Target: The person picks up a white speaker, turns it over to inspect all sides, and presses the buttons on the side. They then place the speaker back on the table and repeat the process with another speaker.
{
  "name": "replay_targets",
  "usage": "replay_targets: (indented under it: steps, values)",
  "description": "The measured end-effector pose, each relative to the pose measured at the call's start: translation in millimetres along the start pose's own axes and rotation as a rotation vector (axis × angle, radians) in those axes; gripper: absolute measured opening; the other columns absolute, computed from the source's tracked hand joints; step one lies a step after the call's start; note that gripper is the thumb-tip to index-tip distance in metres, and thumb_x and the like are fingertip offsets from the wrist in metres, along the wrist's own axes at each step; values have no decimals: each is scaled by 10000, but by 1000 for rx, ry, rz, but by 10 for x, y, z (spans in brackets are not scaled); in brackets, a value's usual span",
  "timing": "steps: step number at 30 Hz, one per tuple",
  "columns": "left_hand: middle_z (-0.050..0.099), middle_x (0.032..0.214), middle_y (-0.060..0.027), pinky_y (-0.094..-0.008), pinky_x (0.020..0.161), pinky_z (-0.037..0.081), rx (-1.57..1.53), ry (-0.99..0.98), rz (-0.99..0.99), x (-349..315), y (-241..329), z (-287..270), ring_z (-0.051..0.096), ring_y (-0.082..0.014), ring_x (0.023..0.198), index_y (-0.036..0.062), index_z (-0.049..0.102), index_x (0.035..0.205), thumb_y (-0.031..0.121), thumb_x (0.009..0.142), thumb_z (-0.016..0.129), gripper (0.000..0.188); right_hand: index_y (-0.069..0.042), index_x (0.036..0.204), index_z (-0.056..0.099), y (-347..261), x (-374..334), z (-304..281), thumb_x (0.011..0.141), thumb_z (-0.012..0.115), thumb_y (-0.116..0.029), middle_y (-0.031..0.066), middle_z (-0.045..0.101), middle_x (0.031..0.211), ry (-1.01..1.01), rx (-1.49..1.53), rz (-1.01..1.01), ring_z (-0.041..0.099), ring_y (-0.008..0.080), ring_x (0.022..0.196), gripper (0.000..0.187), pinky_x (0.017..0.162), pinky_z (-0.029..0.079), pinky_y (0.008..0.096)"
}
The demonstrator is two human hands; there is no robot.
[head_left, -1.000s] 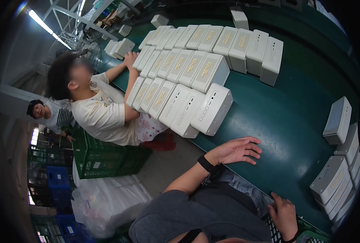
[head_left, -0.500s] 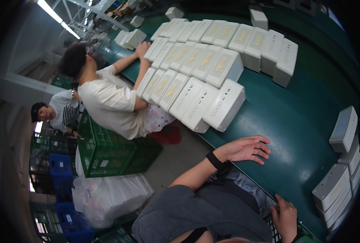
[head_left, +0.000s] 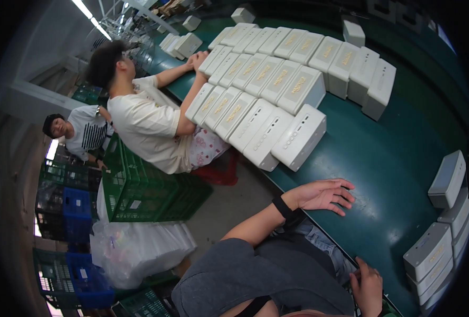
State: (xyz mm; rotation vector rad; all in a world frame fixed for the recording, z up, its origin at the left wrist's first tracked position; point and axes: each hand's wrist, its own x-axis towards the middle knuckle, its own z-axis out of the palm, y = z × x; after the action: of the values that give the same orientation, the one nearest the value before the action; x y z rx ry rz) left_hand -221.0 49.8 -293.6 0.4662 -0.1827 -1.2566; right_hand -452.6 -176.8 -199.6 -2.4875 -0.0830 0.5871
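Observation:
My left hand [head_left: 327, 196] lies palm up near the edge of the green work table [head_left: 369, 203], with a black band on the wrist, fingers slightly curled and spread, holding nothing. Lower right, my right hand [head_left: 369, 285] rests at the table edge, its fingers loosely apart and no object visible in it. Beyond the left hand stand rows of white box-shaped devices [head_left: 299, 138], packed side by side. Some show grey panels with gold lettering, others rows of ports and round buttons. More such devices [head_left: 428, 251] are stacked at the right, nearest my right hand.
A co-worker [head_left: 147, 127] in a cream shirt sits at the table on the left, forearms beside the devices. Another person [head_left: 81, 132] stands behind green crates [head_left: 139, 195]. Clear plastic bags [head_left: 139, 251] and blue crates [head_left: 89, 272] stand lower left.
The view has shifted slightly, so the rows and the co-worker appear a little farther right. My hands hold nearly the same pose. The seated co-worker's head has turned somewhat.

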Motion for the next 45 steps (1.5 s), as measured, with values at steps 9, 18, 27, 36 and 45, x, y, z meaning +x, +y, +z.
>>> replay_targets:
  steps: [9,18,27,36,45]
  values:
    - [512,1216,-186,-477,951,449,18,-3,-25,6,-6,-9,538,-287,1123,11,357,1338,269,1009,358,419,-9,1209,507,-31,-28,-38,885,560,-120,192,640,884,28,6,-24,604,370,818,347,694,488,440]
    - [519,1215,-185,-483,950,447,19,9,-16,0,-6,-15,543,-291,1116,13,365,1328,265,1006,363,409,0,1145,532,-150,5,-32,761,646,-60,131,628,770,75,65,16,598,333,729,405,729,447,431]
    - [519,1214,-190,-478,953,445,25,11,-15,26,-5,-17,543,-294,1116,3,368,1332,269,1004,372,422,-10,1158,532,-73,-1,36,769,652,-87,123,622,773,85,40,28,602,323,746,414,766,451,419]
    - [538,1202,-190,-469,940,466,99,42,-11,19,-22,89,561,-286,1099,-3,393,1309,262,1002,386,406,-60,1142,579,-65,-11,7,819,622,-176,119,628,902,109,1,29,600,300,844,345,810,454,398]
    - [577,1116,-157,-320,850,491,1216,460,338,-151,12,636,596,-246,1007,-16,497,1174,68,946,465,245,-70,1145,588,-59,-26,-4,842,601,-188,130,627,934,84,35,-4,602,310,887,326,831,451,404]
